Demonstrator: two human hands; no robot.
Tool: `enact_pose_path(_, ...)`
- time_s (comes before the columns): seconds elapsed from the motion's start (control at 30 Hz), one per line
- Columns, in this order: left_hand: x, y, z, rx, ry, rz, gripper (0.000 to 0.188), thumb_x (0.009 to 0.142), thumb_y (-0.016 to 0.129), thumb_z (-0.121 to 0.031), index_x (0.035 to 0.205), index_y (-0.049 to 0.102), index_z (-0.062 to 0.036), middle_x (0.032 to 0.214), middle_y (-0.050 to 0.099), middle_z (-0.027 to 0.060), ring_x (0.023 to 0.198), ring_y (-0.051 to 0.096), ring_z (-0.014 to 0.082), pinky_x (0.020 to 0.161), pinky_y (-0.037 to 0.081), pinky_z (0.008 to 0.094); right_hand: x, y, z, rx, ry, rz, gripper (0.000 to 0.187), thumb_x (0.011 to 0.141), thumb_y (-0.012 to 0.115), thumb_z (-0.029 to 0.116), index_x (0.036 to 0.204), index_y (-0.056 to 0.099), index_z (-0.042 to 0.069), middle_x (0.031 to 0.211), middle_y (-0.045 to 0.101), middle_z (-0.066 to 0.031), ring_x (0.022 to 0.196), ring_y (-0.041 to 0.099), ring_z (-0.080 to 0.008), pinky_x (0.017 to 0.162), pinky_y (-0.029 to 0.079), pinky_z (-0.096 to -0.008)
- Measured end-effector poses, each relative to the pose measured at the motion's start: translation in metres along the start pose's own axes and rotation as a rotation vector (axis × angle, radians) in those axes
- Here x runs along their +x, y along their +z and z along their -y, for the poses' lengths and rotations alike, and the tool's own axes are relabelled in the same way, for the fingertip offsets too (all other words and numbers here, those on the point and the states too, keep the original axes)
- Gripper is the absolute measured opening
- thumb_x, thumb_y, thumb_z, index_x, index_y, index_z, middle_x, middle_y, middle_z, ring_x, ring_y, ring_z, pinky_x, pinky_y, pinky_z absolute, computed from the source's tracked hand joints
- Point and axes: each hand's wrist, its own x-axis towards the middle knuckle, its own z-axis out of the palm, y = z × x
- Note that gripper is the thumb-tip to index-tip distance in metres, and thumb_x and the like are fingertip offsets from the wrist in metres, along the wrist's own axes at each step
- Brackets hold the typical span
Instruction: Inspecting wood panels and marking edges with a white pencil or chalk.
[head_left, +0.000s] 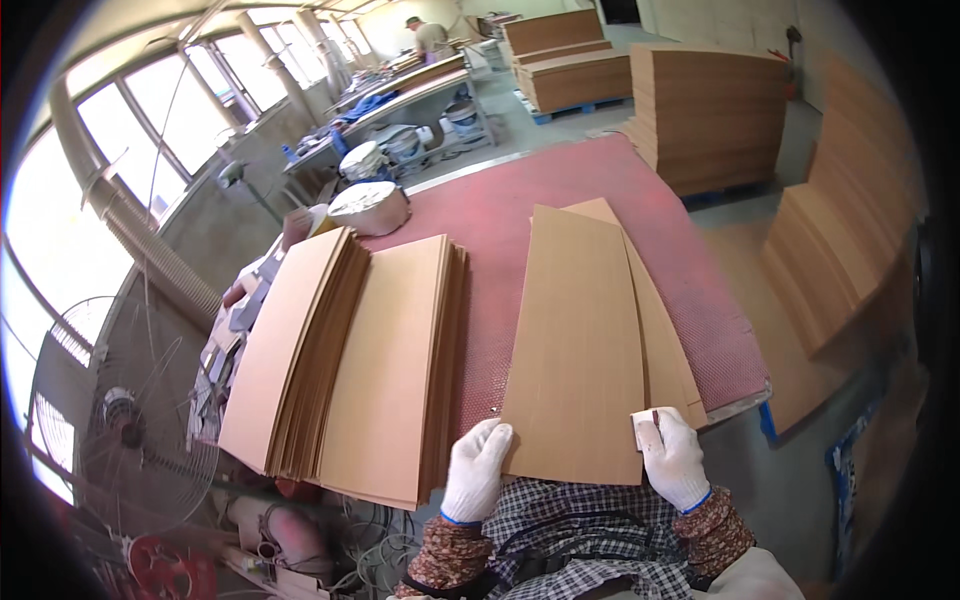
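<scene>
Before me on a red textured tabletop (pixel 480 200) lies a long thin brown wood panel (pixel 578 340). A second wood panel (pixel 668 340) lies under it, turned askew and showing along its right side. My left hand (pixel 476 470), in a white glove, is closed on the panel's near left corner. At its near right corner, my gloved right hand (pixel 672 460) is closed around a small white flat piece (pixel 641 430) with a reddish-brown part; its exact kind is unclear. The white piece is beside the panel's right edge, and I cannot tell whether they touch.
Two stacks of similar panels (pixel 285 350) (pixel 390 370) stand on the table's left. Behind them is a round whitish bundle (pixel 370 207). A wire fan (pixel 125 420) stands at lower left. Tall panel piles (pixel 710 120) are on the right. A person (pixel 430 38) works at a far bench.
</scene>
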Motion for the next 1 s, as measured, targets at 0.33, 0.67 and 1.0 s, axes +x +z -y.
enact_pose_path(0.33,-0.04,-0.118,-0.045,0.233,-0.033,-0.307,0.032,0.11,0.06,-0.025,0.112,0.071,0.0045,0.085,0.066,-0.0001,0.069,0.063,0.0059,0.052,0.049,0.0216,0.029,0.084,0.082,0.286,-0.287,0.145,0.048,0.11,0.065,0.032,0.131,0.066,-0.011,0.126,0.072,-0.0306,0.115,0.074,-0.0419,0.101,0.058,-0.0429)
enact_pose_path(0.67,-0.051,-0.171,0.006,1.496,0.483,-0.843,0.022,0.088,0.077,-0.018,0.108,0.08,-0.0094,0.099,0.069,0.0123,0.096,0.064,0.0352,0.082,0.05,0.0492,0.02,0.173,0.108,0.424,-0.373,0.426,0.037,0.111,0.063,0.034,0.11,0.075,-0.001,0.14,0.064,-0.0335,0.11,0.074,-0.0437,0.099,0.059,-0.0471)
enact_pose_path(1.0,-0.031,-0.211,0.017,1.532,0.489,-1.054,0.02,0.092,0.075,-0.013,0.11,0.08,-0.0051,0.106,0.073,0.0152,0.099,0.066,0.0374,0.087,0.052,0.0508,0.017,0.213,0.119,0.342,-0.51,0.426,0.045,0.112,0.059,0.039,0.1,0.074,-0.002,0.145,0.06,-0.0357,0.115,0.071,-0.0476,0.101,0.058,-0.049)
